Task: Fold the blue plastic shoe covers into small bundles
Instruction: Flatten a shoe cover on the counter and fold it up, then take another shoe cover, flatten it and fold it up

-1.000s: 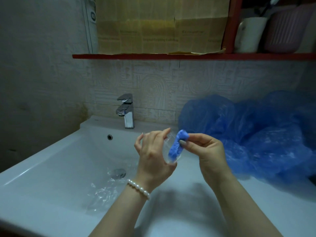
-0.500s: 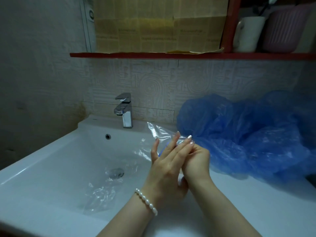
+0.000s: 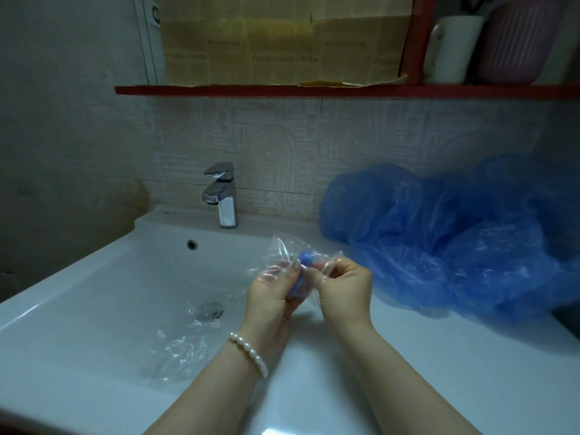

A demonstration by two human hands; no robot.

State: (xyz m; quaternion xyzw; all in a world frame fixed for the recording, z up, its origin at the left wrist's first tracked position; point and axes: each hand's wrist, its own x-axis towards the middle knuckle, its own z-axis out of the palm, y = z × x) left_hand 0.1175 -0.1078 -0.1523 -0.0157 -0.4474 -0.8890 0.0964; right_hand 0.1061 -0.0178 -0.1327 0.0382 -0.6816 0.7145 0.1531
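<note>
Head view: both hands meet above the right rim of the sink, in front of the tap. Between them is a bundle, a shoe cover rolled into a tight, solid-blue stick, standing nearly upright with its rounded top showing above the fingers. It sits inside a clear wrapper, thin and crinkled, whose loose end flares up and to the left of the bundle.

The left hand has its fingers curled round the wrapper and the lower part of the bundle, thumb against the blue roll. A pearl bracelet circles that wrist. The right hand has its fingers bent, pinching the wrapper's right edge just beside the bundle's top.

On the counter to the right, touching the tiled wall, lies a pile of unfolded blue covers: puffy, translucent, wrinkled, far paler than the bundle. In the basin, near the drain, lies more clear film, crumpled and glinting.

Above, a red shelf carries a white mug and a pink ribbed container.
</note>
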